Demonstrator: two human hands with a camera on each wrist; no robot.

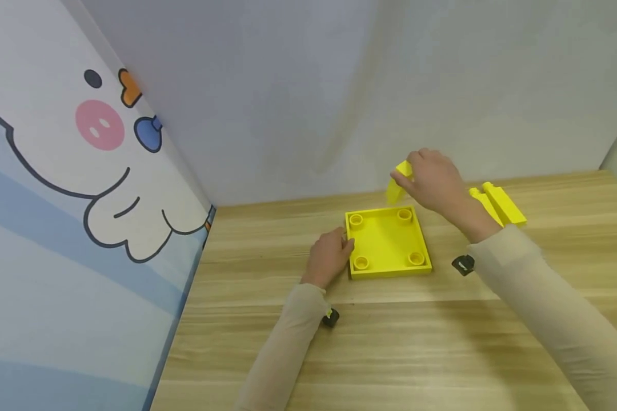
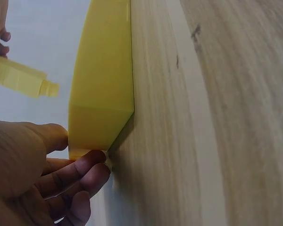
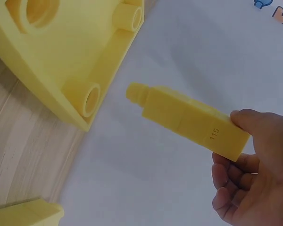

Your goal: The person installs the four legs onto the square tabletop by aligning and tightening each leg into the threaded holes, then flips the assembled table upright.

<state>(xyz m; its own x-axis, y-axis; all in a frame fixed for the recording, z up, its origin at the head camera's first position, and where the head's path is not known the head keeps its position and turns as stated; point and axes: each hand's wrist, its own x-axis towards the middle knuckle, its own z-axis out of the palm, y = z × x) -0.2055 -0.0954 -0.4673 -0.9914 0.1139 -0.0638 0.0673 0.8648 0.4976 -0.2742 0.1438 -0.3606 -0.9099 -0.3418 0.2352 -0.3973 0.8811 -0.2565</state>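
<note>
A square yellow tray-like panel (image 1: 385, 240) lies on the wooden table, its hollow side up, with a round socket at each corner. My left hand (image 1: 329, 257) grips the panel's left edge; thumb and fingers pinch the rim in the left wrist view. Above the panel's far right corner, my right hand (image 1: 434, 180) holds a yellow block-shaped leg (image 3: 193, 120) by its wide end. The leg's round peg points away from the hand, toward the panel, and is apart from the sockets. "115" is marked on its side.
Two more yellow legs (image 1: 505, 204) lie side by side on the table (image 1: 391, 348), right of the panel and partly behind my right forearm. A pale wall (image 1: 267, 114) stands at the back. On the left rises a cartoon-printed panel (image 1: 46, 228).
</note>
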